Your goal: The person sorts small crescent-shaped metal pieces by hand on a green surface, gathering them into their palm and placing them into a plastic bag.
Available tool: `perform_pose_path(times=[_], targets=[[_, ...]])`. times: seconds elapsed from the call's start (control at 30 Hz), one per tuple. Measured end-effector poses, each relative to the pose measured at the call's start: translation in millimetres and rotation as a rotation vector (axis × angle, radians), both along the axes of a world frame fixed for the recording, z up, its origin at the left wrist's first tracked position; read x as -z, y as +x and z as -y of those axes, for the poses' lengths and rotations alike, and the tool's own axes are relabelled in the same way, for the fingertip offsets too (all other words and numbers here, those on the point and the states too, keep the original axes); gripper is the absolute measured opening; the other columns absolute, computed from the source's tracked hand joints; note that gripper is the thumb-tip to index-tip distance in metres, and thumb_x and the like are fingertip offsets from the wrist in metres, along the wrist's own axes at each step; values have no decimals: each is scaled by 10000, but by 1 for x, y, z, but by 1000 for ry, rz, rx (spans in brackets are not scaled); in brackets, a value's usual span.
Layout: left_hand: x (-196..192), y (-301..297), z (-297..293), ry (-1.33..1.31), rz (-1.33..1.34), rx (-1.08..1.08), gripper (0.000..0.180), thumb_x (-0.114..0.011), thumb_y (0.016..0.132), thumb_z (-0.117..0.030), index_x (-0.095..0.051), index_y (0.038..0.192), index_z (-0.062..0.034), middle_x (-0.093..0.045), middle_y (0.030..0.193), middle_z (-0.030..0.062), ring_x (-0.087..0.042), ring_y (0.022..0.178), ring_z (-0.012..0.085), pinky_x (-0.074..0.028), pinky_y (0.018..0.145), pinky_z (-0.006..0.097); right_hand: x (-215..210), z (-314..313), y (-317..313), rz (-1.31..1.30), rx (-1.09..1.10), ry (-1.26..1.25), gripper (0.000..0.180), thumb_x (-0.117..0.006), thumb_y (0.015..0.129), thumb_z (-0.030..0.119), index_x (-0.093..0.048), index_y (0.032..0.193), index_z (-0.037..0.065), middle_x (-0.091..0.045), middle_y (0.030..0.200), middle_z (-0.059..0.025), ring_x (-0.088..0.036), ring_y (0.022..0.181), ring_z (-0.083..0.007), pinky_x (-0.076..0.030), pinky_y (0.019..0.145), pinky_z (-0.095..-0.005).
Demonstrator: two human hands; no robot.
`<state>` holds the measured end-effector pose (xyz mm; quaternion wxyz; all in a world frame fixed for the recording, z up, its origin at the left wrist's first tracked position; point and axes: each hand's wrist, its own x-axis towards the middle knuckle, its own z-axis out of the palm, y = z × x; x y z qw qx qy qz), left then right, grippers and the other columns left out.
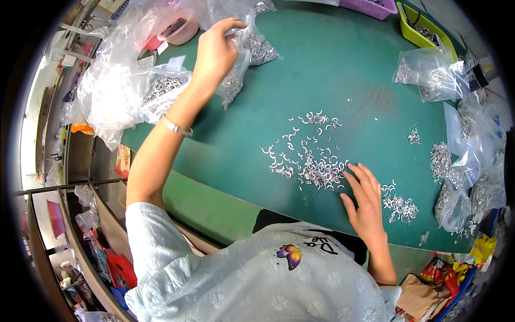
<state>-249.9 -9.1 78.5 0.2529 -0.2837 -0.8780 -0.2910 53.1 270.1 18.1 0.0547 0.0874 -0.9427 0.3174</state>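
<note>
My left hand [217, 49] reaches to the far left of the table, its fingers curled at a clear plastic bag [258, 47] of small silvery curved pieces. The bag's film seems to lie between fingers and thumb. My right hand [366, 199] rests low on the green table [225, 150], fingers spread and holding nothing. Its fingertips touch the right edge of a loose pile of small curved metal pieces [322, 173]. More of these pieces lie strewn up and left of it. Just right of that hand is a smaller heap [399, 208] of similar pieces.
Clear bags [115, 91] crowd the left edge beside a pink basket [179, 28]. Filled bags [480, 188] line the right edge, near small piles [441, 161]. A green bin [421, 32] and a purple basket [370, 7] stand at the back right. Shelving runs down the left.
</note>
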Motion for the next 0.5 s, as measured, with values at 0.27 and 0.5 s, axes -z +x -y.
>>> perform_pose_path(times=[0.27,0.5], targets=[[64,211,-47,-287,347,757,424,-589,799,-31,-577,1210,75,-520,1371,218,-480,1308,355,-357,1106,480,3,14,1,225,-216,228,692,-715,813,261,-444,1407,31,-331,1537,-102,-249,1444,-329,-194,1160,-555],[84,217,-35,-348,242,535,385,-582,757,-95,-631,1108,55,-573,1287,192,-489,1272,344,-333,1092,512,14,2,-7,57,8,125,545,-703,815,146,-539,1322,33,-446,1456,-97,-362,1383,-328,-269,1129,-526]])
